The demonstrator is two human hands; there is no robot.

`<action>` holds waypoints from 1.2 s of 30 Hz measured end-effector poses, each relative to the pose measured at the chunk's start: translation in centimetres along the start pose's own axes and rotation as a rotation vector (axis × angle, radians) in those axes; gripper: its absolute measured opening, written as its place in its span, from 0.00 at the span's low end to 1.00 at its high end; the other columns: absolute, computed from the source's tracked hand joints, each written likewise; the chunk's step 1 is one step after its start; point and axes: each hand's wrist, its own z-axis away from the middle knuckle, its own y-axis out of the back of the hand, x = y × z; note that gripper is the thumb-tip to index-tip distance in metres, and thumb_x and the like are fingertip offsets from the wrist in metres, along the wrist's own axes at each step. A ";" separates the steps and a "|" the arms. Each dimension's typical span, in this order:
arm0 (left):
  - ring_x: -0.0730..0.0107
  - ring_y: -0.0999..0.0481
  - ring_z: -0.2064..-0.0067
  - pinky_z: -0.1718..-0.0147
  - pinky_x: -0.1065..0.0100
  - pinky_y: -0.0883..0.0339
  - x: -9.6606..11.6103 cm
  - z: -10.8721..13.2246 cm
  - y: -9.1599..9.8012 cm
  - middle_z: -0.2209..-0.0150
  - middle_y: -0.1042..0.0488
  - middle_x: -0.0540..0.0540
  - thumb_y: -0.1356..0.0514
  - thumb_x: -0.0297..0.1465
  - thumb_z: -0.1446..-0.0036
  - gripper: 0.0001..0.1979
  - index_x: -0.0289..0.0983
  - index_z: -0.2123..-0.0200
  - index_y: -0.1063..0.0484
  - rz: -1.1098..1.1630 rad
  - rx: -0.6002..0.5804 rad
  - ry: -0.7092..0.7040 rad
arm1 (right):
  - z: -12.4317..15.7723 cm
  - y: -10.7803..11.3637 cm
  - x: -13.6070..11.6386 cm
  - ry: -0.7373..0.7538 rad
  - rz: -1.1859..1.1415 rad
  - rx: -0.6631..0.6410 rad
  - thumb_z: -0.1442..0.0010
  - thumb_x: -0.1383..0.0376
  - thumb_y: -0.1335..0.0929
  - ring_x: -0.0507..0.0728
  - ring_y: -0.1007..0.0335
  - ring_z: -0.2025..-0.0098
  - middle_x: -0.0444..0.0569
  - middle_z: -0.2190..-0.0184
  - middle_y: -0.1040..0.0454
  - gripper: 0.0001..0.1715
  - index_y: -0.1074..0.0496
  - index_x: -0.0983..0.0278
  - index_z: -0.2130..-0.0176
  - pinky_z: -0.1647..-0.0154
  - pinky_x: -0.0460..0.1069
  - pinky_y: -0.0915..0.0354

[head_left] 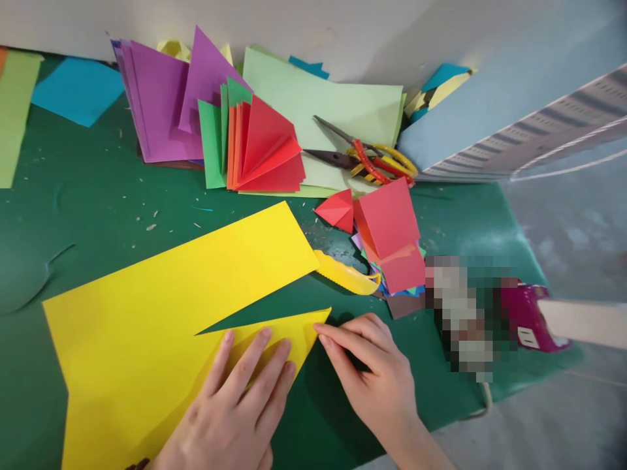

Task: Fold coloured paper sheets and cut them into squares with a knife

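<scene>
One yellow paper sheet (132,326) stretches from lower left toward centre; the left hand (232,405) lies flat, spread over its pointed flap (302,328), whose long edge slants up rightward to the right hand (375,365), nearer the tip and pinching it.

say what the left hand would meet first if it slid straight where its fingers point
Past the folded yellow paper beneath it, probably the sheet's long upper strip, though height is unclear.
</scene>
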 end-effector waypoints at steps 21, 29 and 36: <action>0.55 0.62 0.30 0.33 0.51 0.81 -0.2 -0.3 0.3 0.33 0.40 0.51 0.47 0.43 0.36 0.27 0.40 0.36 0.37 0.006 -0.037 -0.011 | 0.2 0.3 -1.5 0.184 0.117 -0.008 0.42 0.74 0.30 0.55 0.35 0.68 0.45 0.75 0.27 0.07 0.25 0.63 0.64 0.67 0.52 0.39; 0.54 0.58 0.30 0.33 0.51 0.80 0.0 -0.2 0.4 0.33 0.39 0.51 0.48 0.43 0.36 0.26 0.41 0.37 0.35 -0.011 -0.012 -0.010 | -1.8 1.0 0.4 0.456 0.226 -0.107 0.42 0.74 0.30 0.53 0.37 0.73 0.44 0.78 0.29 0.05 0.27 0.64 0.67 0.71 0.51 0.37; 0.55 0.55 0.31 0.33 0.52 0.80 -0.1 -0.3 0.2 0.34 0.37 0.51 0.47 0.42 0.36 0.26 0.40 0.37 0.35 0.003 0.009 0.001 | -2.7 1.3 1.0 0.453 0.301 -0.107 0.43 0.74 0.29 0.53 0.36 0.73 0.43 0.79 0.30 0.07 0.28 0.64 0.69 0.73 0.50 0.37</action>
